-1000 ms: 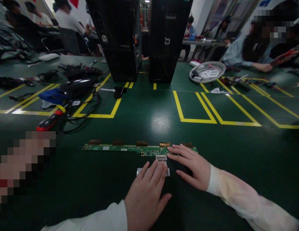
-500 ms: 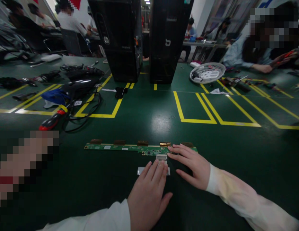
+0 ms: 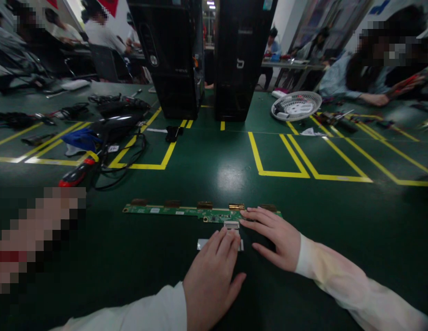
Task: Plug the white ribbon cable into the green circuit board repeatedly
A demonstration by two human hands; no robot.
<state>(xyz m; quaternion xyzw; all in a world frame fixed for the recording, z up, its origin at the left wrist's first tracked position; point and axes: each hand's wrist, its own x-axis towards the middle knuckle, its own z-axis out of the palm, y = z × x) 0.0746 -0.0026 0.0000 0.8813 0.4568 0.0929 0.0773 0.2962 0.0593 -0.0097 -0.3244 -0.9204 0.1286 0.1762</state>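
Note:
A long, narrow green circuit board [image 3: 186, 211] lies on the dark green table, with several brown-gold flex tabs along its far edge. Below its middle is a white connector [image 3: 231, 225]. My left hand [image 3: 214, 271] rests palm down just in front of it, fingers stretched forward and thumb apart. Under those fingers, a flat silvery-white strip [image 3: 202, 244], apparently a ribbon cable, is mostly hidden. Over the board's right end lies my right hand [image 3: 274, 236], open, with fingertips touching the board beside the connector and the thumb spread toward me.
Two black computer towers [image 3: 172, 69] stand at the back. To the left are a hair-dryer-like black tool with cords [image 3: 113, 124] and a red-black handle [image 3: 76, 174]. A white basket [image 3: 298, 105] sits at back right. Another person's blurred arm [image 3: 34, 234] reaches in from the left.
My left fingers have bent slightly and drawn back a little over the strip. My right hand stays in place. The view has shifted very slightly.

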